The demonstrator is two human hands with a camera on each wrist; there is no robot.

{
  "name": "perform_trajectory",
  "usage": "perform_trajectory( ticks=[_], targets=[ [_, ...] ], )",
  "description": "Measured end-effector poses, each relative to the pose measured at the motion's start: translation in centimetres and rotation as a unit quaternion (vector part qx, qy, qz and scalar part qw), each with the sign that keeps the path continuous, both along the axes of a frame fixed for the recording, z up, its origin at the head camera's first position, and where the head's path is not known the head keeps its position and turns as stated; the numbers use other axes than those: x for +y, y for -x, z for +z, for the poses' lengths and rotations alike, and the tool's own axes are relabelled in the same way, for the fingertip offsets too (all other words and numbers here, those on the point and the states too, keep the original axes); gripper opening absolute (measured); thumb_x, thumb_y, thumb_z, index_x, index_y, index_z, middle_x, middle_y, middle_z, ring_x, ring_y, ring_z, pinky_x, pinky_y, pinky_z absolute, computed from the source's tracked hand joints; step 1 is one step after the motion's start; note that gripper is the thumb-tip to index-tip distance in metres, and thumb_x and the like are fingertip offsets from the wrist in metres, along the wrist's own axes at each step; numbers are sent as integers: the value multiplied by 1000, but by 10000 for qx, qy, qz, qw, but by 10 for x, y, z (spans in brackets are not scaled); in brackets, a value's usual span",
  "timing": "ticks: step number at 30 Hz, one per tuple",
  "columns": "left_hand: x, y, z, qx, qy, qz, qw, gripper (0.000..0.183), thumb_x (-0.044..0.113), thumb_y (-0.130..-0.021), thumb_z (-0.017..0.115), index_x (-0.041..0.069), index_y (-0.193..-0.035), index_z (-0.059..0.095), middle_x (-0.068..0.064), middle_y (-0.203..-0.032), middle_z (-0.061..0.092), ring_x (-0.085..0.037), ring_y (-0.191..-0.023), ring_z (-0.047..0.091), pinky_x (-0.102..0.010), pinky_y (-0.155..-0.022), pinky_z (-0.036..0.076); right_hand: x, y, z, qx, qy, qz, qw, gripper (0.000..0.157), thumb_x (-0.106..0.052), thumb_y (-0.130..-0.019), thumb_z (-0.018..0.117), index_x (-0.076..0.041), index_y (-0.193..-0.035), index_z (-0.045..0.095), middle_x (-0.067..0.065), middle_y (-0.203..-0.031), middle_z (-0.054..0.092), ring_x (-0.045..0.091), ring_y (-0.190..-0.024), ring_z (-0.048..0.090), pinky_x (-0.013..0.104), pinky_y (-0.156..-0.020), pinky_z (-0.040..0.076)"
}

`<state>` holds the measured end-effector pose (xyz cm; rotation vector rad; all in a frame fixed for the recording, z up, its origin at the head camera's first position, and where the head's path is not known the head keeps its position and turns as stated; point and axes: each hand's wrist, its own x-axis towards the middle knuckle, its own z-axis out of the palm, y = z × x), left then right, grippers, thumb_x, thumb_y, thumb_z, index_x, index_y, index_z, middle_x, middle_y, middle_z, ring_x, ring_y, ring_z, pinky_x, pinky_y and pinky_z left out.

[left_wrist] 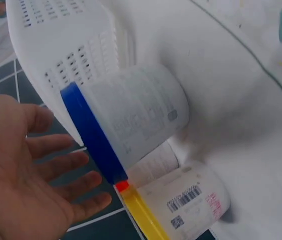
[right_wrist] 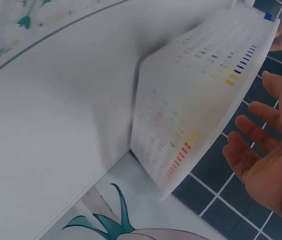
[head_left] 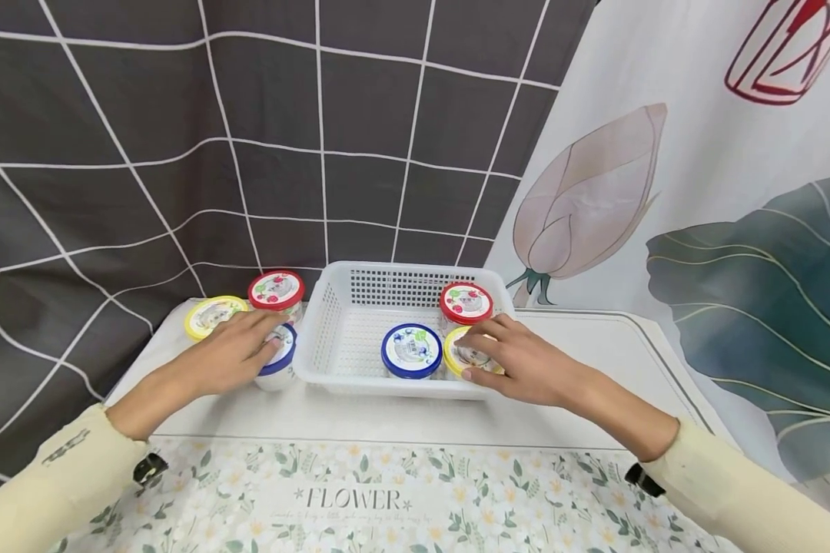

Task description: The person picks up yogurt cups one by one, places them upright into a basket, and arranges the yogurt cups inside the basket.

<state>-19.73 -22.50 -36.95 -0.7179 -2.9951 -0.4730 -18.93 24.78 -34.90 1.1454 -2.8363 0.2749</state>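
My left hand is over three lidded tubs left of a white plastic basket. In the left wrist view its fingers are spread and loosely bent beside the blue lid of one tub, with nothing in the palm. A yellow-lidded tub and a red-lidded tub stand just behind. My right hand hovers over a yellow-lidded tub in the basket, partly hiding its lid; its fingers are relaxed and hold nothing. Beside that tub are a blue-lidded tub and a red-lidded tub.
The basket and tubs stand on a white surface. Along the front lies a floral cloth printed with FLOWER. A dark gridded curtain hangs behind, and a white curtain with a large flower print is at the right.
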Motion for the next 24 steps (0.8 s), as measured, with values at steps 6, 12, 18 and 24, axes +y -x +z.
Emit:
perform_trajectory(
  ticks=[6,12,18,24],
  targets=[
    [-4,2,2,-276,17,-162,9995,55,28,-113,64,0,-160,57,-30,-166,54,-59,-151,49,-78,-123,42,14,-15,-4,260,-121,2,9996,40,-38,-105,80,-20,-140,77,3,-139,75,26,-130,66,51,-110,60],
    [-6,2,3,-429,-25,-280,9987,58,32,-112,67,2,-161,58,-26,-167,54,-57,-153,48,-77,-125,41,24,-30,-15,833,-102,335,9959,35,-28,-101,86,-17,-134,79,1,-128,79,21,-119,70,43,-101,65],
    [-8,4,3,-514,46,-261,9983,62,35,-110,71,4,-162,58,-27,-167,54,-58,-153,48,-79,-124,41,25,-35,-26,1534,-94,670,9858,32,-18,-98,88,-13,-129,81,0,-121,82,19,-110,75,40,-95,66],
    [-8,8,3,-564,125,-299,9979,71,40,-103,79,5,-161,60,-26,-165,57,-58,-151,50,-78,-124,42,23,-39,-30,2071,-240,730,9753,30,-17,-96,89,-11,-124,80,-1,-112,82,16,-100,76,37,-87,67]
  ],
)
